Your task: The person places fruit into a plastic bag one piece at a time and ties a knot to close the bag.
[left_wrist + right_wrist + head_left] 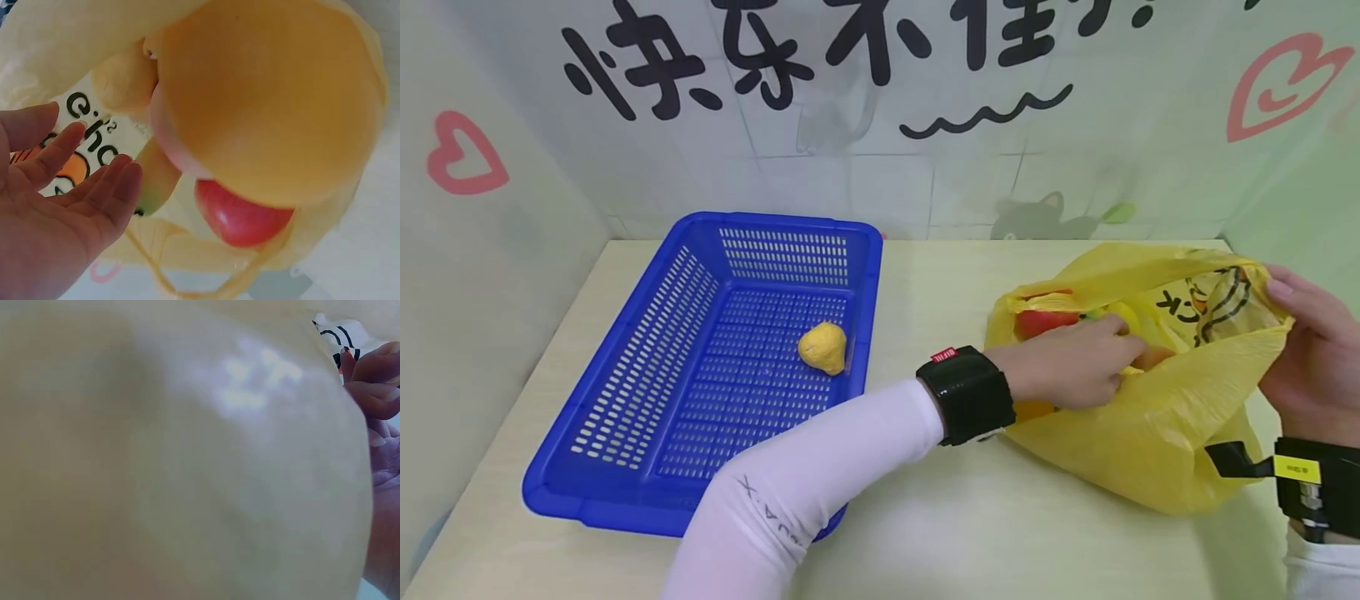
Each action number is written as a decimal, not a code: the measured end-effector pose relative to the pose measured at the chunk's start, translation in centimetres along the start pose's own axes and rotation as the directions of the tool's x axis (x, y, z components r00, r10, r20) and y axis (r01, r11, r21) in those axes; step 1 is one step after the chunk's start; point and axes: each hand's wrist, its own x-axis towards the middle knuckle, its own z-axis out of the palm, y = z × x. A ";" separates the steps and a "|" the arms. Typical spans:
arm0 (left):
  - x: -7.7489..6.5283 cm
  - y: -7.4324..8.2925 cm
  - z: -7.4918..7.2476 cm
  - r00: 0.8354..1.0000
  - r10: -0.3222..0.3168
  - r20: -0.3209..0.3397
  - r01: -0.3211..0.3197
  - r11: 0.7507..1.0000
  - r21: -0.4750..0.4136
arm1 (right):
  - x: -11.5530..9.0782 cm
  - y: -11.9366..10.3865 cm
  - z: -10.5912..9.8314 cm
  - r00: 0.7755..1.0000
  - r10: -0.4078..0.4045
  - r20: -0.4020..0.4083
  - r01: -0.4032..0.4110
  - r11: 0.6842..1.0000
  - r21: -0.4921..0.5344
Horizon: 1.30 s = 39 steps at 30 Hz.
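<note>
Where a thin yellow plastic bag (1165,433) sits, rim gripped by the right hand (1318,342), left hand (1078,358) inside with fingers loosely extended and seemingly empty, the pale wood-toned tabletop (940,517) runs past a blue slotted plastic basket (730,367) to whitish walls (647,175) with black lettering (877,58) and pink hearts (467,184).

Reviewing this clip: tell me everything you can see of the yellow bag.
The yellow bag looks like thin, crinkled, slightly see-through plastic, with black lettering and a cartoon print showing inside its mouth. It sits slumped on the table, right of the blue basket, its mouth open. The right hand holds the rim at the right end; the left hand reaches into the opening. A red fruit shows among its contents; the rest is partly hidden.
</note>
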 end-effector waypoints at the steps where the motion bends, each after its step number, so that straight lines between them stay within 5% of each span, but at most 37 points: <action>1: -0.3 -0.2 -0.3 1.000 0.001 -0.013 -0.001 1.000 -0.013 | 0.0 0.0 0.0 1.000 -0.002 0.000 0.002 1.000 0.007; 8: -3.1 -2.0 -2.8 0.992 -0.043 -0.122 0.035 0.997 -0.070 | -0.1 -0.5 0.5 0.999 0.032 0.009 -0.031 0.999 -0.031; 13: -5.9 -3.8 -4.1 0.968 -0.086 -0.235 0.064 0.993 -0.102 | -0.2 -0.7 0.9 0.999 0.040 -0.018 -0.042 0.986 -0.163; 16: -7.8 -5.0 -4.8 0.950 -0.126 -0.287 0.093 0.988 -0.126 | -0.3 -0.5 0.0 1.000 0.020 -0.018 -0.022 0.991 -0.129; 22: -11.6 -7.7 -5.7 0.899 -0.312 -0.307 0.307 0.950 -0.065 | -0.2 -0.5 -0.5 1.000 0.020 0.003 -0.020 0.996 -0.086; 27: -13.8 -10.2 -5.7 0.841 -0.509 -0.182 0.516 0.856 -0.011 | -0.3 -0.6 -0.5 0.998 0.055 0.031 -0.052 0.994 -0.091; 32: -15.5 -12.3 -5.7 0.765 -0.639 0.081 0.640 0.768 0.012 | -0.3 -0.5 -0.8 0.996 0.073 0.051 -0.072 0.997 -0.024; 36: -16.3 -13.4 -5.4 0.706 -0.665 0.242 0.672 0.738 0.066 | -0.3 -0.4 -0.8 0.997 0.070 0.040 -0.070 0.998 -0.001; 39: -16.4 -14.2 -4.7 0.682 -0.664 0.305 0.677 0.732 0.079 | -0.3 -0.4 -0.7 0.998 0.056 0.026 -0.055 0.998 -0.026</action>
